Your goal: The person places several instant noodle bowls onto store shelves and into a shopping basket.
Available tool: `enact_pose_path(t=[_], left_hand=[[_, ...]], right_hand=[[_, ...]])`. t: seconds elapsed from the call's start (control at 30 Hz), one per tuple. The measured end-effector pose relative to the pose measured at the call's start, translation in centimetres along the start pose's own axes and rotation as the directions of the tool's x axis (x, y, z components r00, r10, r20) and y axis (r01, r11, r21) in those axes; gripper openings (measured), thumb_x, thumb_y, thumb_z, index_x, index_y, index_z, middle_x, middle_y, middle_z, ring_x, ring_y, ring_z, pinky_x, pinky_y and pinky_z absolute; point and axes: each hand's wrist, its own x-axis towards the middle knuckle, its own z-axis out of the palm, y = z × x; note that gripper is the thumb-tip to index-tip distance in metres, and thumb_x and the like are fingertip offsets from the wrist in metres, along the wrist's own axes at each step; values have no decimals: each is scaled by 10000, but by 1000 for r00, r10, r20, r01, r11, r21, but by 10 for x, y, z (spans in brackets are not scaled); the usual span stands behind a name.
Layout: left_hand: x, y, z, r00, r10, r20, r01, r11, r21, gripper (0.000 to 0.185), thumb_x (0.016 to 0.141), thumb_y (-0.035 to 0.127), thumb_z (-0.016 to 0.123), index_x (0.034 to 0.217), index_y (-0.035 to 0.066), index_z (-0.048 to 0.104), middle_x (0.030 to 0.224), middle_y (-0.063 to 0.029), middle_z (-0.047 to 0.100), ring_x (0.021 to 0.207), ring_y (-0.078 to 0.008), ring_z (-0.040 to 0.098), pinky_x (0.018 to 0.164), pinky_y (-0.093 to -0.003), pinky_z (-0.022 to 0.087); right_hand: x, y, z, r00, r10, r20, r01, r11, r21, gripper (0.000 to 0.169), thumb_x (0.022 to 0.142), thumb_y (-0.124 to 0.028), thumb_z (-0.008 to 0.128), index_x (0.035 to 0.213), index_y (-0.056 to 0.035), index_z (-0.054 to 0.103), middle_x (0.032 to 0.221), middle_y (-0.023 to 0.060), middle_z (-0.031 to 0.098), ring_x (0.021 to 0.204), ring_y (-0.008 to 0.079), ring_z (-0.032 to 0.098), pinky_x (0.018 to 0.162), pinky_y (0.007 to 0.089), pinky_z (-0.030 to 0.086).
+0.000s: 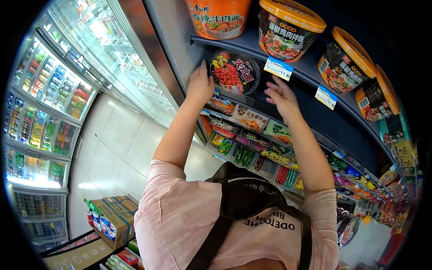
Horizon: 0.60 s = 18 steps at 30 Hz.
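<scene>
A round black instant noodle package point(235, 72) with red noodles pictured on it stands on a dark shelf point(337, 125), its printed face towards me. At its left edge is my left hand point(201, 82), palm inward, fingers pointing up along the rim; whether it touches the rim is hard to tell. My right hand point(280, 96) is a little to the right of the package, fingers apart and slightly curled, below a price tag point(278, 68). Nothing shows in its grasp. On the shelf above are an orange noodle tub point(218, 18) and black tubs with orange lids point(290, 28).
Lower shelves hold bagged noodles point(250, 118) and colourful snack packets point(243, 156). An upright glass-door cooler point(135, 50) adjoins the shelves on the left; drinks coolers point(44, 118) line the far left. A cardboard carton point(116, 216) and black bag point(248, 195) are lower down.
</scene>
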Motion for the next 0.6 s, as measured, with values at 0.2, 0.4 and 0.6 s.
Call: enact_pose_path(t=[0.2, 0.4, 0.6], left_hand=[[0, -3, 0, 1000, -15, -13, 15, 1000, -13, 557, 740, 100, 501, 1229, -54, 284, 1120, -228, 447, 1000, -379, 441, 860, -405, 361], [2, -3, -1, 1000, 6, -18, -6, 1000, 0, 552, 741, 104, 505, 1226, -55, 294, 1106, -229, 456, 997, -375, 443, 860, -403, 360], [0, -6, -5, 999, 44, -22, -44, 999, -27, 536, 740, 100, 509, 1212, -61, 312, 1051, -229, 482, 958, -381, 458, 830, -411, 373]], right_hand=[[-6, 4, -7, 999, 0, -33, 0, 1000, 20, 519, 835, -134, 503, 1299, -89, 274, 1230, 161, 408, 1028, 213, 486, 810, 292, 442], [-8, 9, -14, 1000, 6, -17, -5, 1000, 23, 522, 832, -150, 511, 1297, -93, 280, 1221, 156, 418, 1016, 188, 486, 814, 284, 438], [-4, 2, 0, 998, 33, 44, -30, 997, -67, 528, 824, -155, 516, 1294, -81, 285, 1219, 161, 419, 1024, 180, 479, 816, 281, 425]])
